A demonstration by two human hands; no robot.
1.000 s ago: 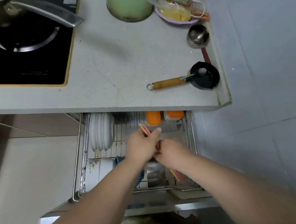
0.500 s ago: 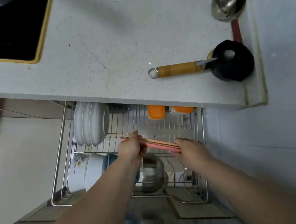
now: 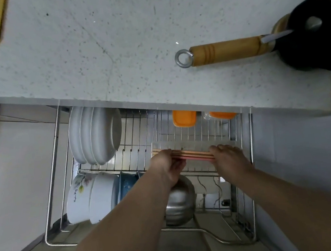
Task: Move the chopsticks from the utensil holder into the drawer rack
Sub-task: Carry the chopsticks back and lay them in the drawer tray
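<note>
A bundle of pinkish-orange chopsticks point(image 3: 194, 155) lies level, left to right, over a clear plastic tray point(image 3: 195, 142) in the right half of the wire drawer rack point(image 3: 137, 140). My left hand point(image 3: 169, 167) grips the bundle's left end and my right hand point(image 3: 228, 157) grips its right end. The rack is pulled out from under the speckled countertop point(image 3: 111, 49). Whether the chopsticks touch the tray I cannot tell. No utensil holder is in view.
White plates point(image 3: 94, 136) stand on edge at the rack's back left; white bowls point(image 3: 90, 198) and a steel bowl point(image 3: 179, 203) sit in front. Two orange-lidded boxes point(image 3: 184, 118) are at the back. A wooden-handled black pot point(image 3: 312, 34) rests on the counter, right.
Both hands have spread apart and turned the chopstick bundle level, carrying it back and right over the clear tray. The camera has moved closer to the drawer.
</note>
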